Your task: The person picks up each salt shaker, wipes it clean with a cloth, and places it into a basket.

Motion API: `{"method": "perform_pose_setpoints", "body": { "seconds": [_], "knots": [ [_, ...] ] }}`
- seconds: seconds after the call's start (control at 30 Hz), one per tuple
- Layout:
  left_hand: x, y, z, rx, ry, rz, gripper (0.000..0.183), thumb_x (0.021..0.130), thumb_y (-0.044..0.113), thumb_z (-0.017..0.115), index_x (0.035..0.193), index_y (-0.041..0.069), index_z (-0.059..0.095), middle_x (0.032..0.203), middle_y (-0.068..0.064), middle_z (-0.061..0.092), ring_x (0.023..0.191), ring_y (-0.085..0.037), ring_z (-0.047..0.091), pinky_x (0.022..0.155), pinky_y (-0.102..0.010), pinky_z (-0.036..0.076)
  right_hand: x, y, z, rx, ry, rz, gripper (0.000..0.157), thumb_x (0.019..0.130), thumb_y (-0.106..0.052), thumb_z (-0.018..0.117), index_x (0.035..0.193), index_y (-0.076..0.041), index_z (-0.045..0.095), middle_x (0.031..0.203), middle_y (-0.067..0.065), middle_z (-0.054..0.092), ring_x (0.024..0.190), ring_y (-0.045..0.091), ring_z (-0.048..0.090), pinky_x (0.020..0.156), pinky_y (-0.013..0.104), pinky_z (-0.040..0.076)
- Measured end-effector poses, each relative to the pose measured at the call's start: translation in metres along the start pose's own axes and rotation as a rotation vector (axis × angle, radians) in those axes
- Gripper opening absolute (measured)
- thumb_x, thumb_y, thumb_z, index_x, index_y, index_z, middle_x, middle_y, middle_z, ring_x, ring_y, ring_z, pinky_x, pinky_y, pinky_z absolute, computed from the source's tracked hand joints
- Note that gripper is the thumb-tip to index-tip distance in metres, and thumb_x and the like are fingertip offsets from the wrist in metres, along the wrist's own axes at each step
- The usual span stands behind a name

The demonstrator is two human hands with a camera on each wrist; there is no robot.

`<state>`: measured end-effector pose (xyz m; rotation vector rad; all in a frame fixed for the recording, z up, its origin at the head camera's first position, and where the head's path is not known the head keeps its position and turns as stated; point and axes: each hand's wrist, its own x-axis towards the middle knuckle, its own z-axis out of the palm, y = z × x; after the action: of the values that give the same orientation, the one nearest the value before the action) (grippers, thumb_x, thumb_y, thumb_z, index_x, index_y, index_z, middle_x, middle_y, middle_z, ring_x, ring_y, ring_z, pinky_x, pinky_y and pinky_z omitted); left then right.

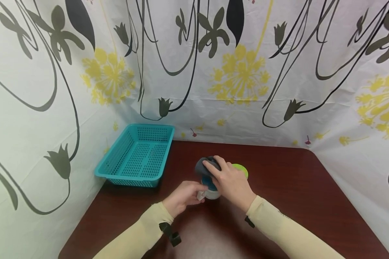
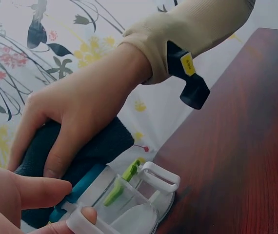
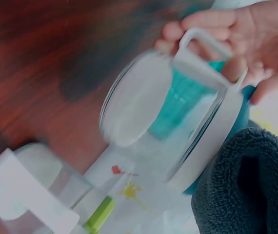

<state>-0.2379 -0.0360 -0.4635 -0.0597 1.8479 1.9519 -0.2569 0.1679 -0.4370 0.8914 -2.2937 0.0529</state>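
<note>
A clear jar (image 3: 134, 117) with a white side handle (image 3: 202, 36) and a blue lid (image 1: 209, 183) stands on the table. My left hand (image 1: 185, 197) holds it by the handle, with fingers through the loop. Bunched in my right hand (image 1: 234, 182) is a dark grey towel (image 3: 244, 170), which lies against the lid and hides part of it. Behind my right hand stands a second clear jar (image 3: 61, 180) with a white handle; its green lid (image 1: 241, 169) shows past the hand.
A turquoise plastic basket (image 1: 137, 154) with perforated sides stands at the table's back left. The dark red-brown table (image 1: 295, 180) extends to the right. Flower-patterned white curtains (image 1: 188, 82) surround it at the back and sides.
</note>
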Motion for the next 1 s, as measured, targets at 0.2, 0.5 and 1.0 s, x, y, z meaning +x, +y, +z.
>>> {"method": "perform_pose_setpoints", "body": {
  "seconds": [0.2,0.5,1.0],
  "knots": [
    [-0.003,-0.001,0.001,0.014,-0.016,0.005,0.026,0.088,0.026,0.076,0.094,0.002,0.070,0.093,-0.011,0.066,0.094,-0.034,0.068,0.091,-0.049,0.054,-0.001,0.011,0.004,-0.004,0.001,0.085,0.064,0.089,-0.029,0.075,0.148,-0.022,0.052,0.133,0.016,0.054,0.085,0.027,0.066,0.051,0.038,0.054],
    [-0.002,-0.001,0.001,0.018,-0.014,0.002,0.028,0.088,0.028,0.075,0.096,0.002,0.070,0.095,-0.013,0.067,0.096,-0.037,0.068,0.091,-0.049,0.054,-0.004,0.012,0.003,0.137,0.023,0.147,0.060,0.090,-0.030,0.075,0.146,-0.025,0.054,0.121,0.005,0.061,0.102,0.022,0.059,0.055,0.037,0.056],
    [-0.003,0.002,0.003,-0.027,-0.016,0.015,0.039,0.088,0.025,0.075,0.118,0.001,0.069,0.107,-0.015,0.070,0.088,-0.029,0.070,0.092,-0.047,0.054,0.005,-0.010,-0.010,0.218,0.045,0.068,0.057,0.085,-0.019,0.082,0.139,-0.019,0.061,0.119,0.005,0.062,0.097,0.022,0.061,0.061,0.032,0.054]
  ]
}}
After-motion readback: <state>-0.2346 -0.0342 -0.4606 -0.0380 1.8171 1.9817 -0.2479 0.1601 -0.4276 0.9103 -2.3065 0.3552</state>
